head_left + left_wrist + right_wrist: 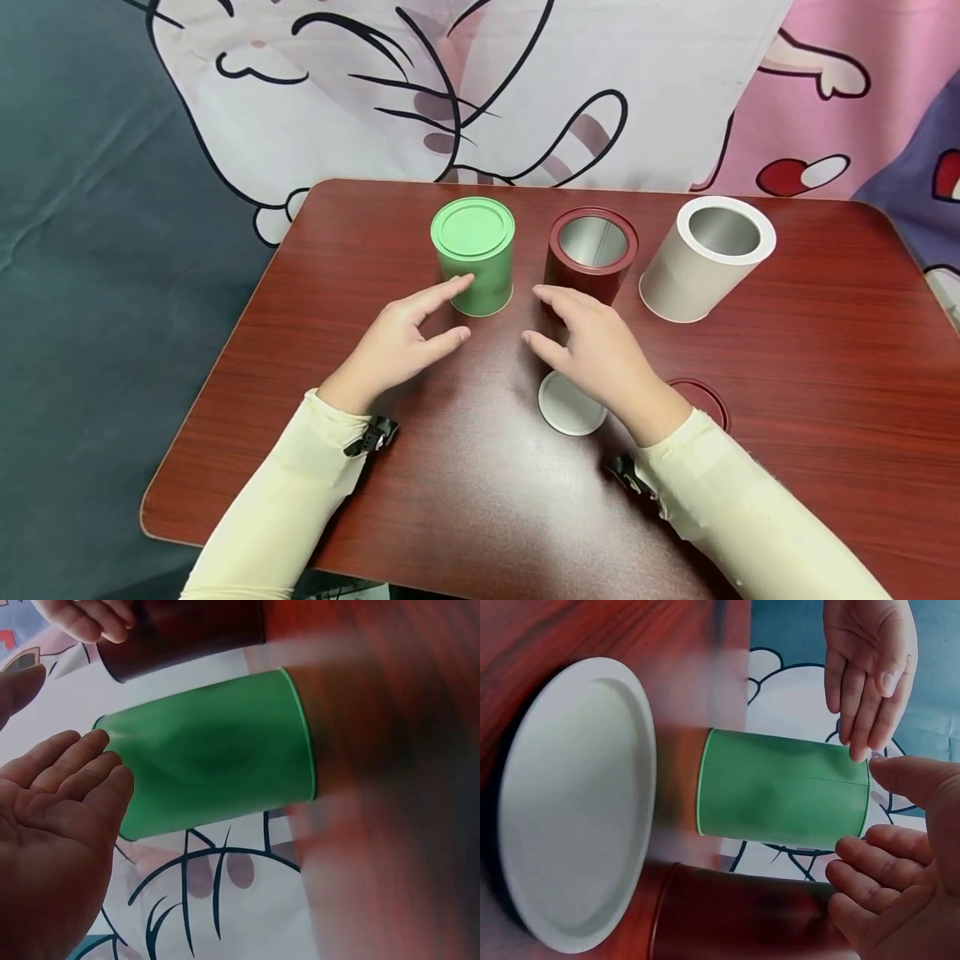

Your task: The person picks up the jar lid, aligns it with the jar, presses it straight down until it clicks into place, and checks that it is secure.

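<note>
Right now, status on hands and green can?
Left hand open, by green can, contact unclear. Right hand open, near red can. Green can upright, its lid on. Nothing visible blocking left hand.

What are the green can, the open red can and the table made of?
The green can looks like painted metal: smooth, with a thin rim and a faint seam line. The red can is probably metal too: dark red outside, silvery and shiny inside. The table could be wood or just wood-look covering: it's glossy, with streaky reddish grain.
</note>
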`<state>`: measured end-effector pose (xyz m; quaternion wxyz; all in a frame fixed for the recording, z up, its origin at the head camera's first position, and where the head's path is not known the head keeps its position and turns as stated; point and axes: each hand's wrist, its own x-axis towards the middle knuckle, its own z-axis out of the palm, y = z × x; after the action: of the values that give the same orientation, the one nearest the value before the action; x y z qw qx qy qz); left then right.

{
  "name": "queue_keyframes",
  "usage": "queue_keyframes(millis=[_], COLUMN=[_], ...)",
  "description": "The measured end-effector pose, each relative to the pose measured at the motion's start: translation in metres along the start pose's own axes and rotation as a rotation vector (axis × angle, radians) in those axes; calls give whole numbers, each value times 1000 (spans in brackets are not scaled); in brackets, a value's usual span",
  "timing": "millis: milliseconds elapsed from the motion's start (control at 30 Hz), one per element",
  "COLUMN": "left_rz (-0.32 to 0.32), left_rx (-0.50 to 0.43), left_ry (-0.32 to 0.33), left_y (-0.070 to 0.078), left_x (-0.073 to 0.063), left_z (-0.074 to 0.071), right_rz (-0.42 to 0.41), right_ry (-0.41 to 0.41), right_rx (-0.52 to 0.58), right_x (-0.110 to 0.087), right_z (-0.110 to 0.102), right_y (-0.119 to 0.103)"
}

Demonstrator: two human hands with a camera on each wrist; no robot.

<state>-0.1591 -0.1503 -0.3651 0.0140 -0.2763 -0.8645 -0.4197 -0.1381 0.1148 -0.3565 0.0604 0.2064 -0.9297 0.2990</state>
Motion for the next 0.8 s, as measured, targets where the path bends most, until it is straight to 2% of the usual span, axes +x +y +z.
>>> queue_keyframes(millis=[200,400,633,800], left_rz=[-4,19,31,32], left_rx=[-3,-9,-22,-23], left_ry=[-40,-73,-73,-95], left_y=[2,4,3,5], left_x=[-1,1,1,0], left_z=[9,17,26,33], right_rz=[11,36,42,28], right_ry=[-2,-3,16,37], right_rx=[-19,-8,-9,-19], right_x=[-8,-18,-29,-34], right_z=[2,2,2,1], right_y=[6,11,18,22])
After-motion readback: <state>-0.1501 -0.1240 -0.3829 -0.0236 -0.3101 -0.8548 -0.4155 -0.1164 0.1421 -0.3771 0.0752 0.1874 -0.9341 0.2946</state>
